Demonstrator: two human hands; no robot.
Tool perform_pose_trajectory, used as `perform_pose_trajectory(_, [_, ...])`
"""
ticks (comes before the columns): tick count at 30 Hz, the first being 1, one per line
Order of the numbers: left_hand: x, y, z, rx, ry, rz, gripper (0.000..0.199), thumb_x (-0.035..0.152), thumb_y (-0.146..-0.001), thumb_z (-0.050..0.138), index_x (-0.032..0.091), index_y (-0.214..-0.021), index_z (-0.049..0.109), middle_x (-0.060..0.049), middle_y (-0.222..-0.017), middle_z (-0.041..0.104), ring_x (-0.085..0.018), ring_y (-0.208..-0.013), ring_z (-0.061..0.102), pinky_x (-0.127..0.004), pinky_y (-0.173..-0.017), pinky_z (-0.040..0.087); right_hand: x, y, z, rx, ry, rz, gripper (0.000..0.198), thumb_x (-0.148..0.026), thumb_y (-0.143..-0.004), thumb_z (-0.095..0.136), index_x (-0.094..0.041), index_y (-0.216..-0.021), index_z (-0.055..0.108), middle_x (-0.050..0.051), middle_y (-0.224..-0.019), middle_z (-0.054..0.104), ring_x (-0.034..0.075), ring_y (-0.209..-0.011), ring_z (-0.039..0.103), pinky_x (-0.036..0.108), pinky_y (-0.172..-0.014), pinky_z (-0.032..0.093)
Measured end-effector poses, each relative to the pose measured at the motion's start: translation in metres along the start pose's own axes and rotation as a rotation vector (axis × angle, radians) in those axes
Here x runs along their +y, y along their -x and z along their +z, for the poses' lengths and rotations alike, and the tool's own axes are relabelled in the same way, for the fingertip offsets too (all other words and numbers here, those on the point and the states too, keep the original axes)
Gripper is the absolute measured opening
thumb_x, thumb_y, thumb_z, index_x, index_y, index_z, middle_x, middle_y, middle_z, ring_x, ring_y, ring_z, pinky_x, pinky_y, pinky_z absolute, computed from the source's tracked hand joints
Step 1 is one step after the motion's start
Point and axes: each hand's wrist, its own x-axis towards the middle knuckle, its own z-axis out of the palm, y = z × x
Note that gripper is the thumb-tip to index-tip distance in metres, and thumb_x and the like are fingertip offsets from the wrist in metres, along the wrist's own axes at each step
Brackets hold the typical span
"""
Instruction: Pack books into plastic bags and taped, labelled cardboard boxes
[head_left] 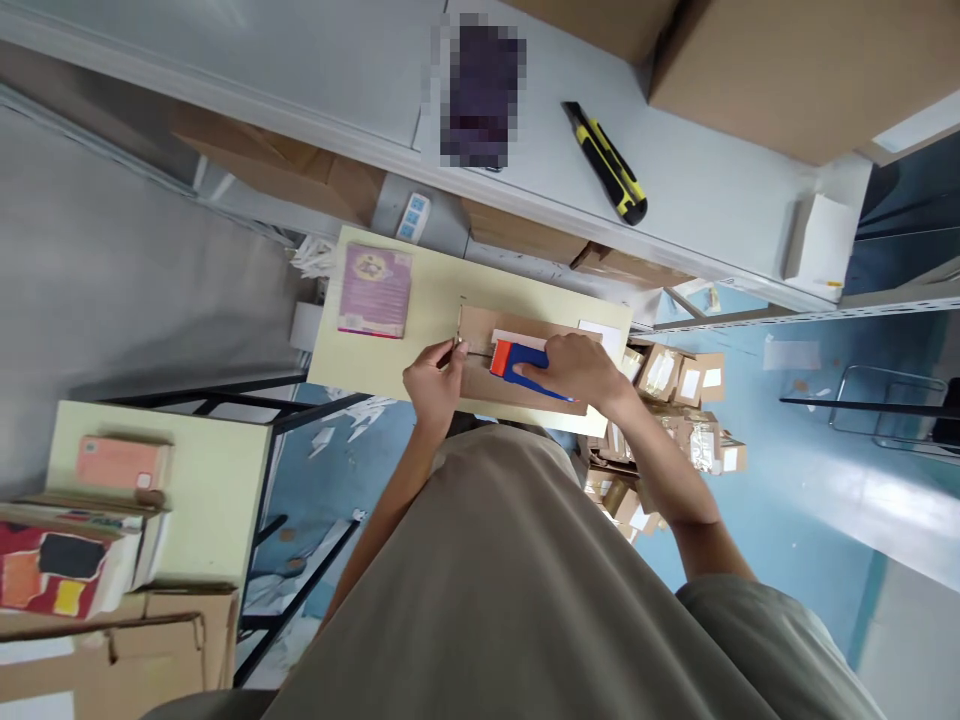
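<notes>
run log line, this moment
left hand at left edge of brown cardboard | right hand holds blue-red handheld tool | purple book on cream table

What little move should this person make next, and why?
Probably ease the blue-and-red tool slightly rightward along the cardboard, keeping the left grip where it is. The right grip holds the tool over the cardboard, its red end facing the left fingers nearby, at the cardboard's left end.
</notes>
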Motion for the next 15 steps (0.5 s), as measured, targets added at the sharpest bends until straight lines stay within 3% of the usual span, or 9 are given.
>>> perform_pose_trajectory(4, [0.0, -0.002, 0.001, 0.075, -0.074, -0.014, 0.023, 0.039, -0.101, 0.076, 0.022, -0.107, 0.09, -0.009, -0.113, 0.09, -0.029, -0.107, 0.085, -0.039, -0.101, 0.066, 0.029, 0.014, 0.002, 0.03, -0.052, -0.099, 0.062, -0.068, -0.114, 0.056, -0.012, -0.117, 0.083, 0.023, -0.116, 0.084, 0.037, -0.114, 0.08, 0.038, -0.09, 0.055])
perform_pose_trajectory(8, [-0.002, -0.012, -0.012, 0.169, -0.165, -0.052, 0.022, 0.034, -0.099, 0.076, 0.019, -0.104, 0.09, -0.011, -0.109, 0.09, -0.031, -0.107, 0.085, -0.04, -0.103, 0.065, 0.093, 0.053, 0.0, 0.013, -0.102, -0.083, 0.067, -0.079, -0.109, 0.054, -0.018, -0.094, 0.077, 0.015, -0.089, 0.08, 0.029, -0.085, 0.075, 0.035, -0.073, 0.045])
perform_pose_trajectory(12, [0.003, -0.016, -0.015, 0.163, -0.201, -0.06, 0.022, 0.034, -0.098, 0.076, 0.019, -0.103, 0.09, -0.01, -0.106, 0.09, -0.03, -0.107, 0.084, -0.038, -0.102, 0.064, 0.152, 0.084, 0.004, -0.035, -0.14, -0.022, 0.068, -0.084, -0.106, 0.051, -0.022, -0.082, 0.067, 0.009, -0.078, 0.074, 0.023, -0.072, 0.068, 0.034, -0.067, 0.038])
perform_pose_trajectory(15, [0.008, -0.013, -0.008, 0.142, -0.192, -0.059, 0.023, 0.035, -0.097, 0.076, 0.019, -0.103, 0.09, -0.01, -0.106, 0.09, -0.031, -0.106, 0.085, -0.038, -0.102, 0.064, 0.174, 0.085, 0.013, -0.049, -0.176, -0.026, 0.068, -0.085, -0.104, 0.051, -0.023, -0.082, 0.065, 0.007, -0.078, 0.073, 0.022, -0.071, 0.066, 0.034, -0.067, 0.038])
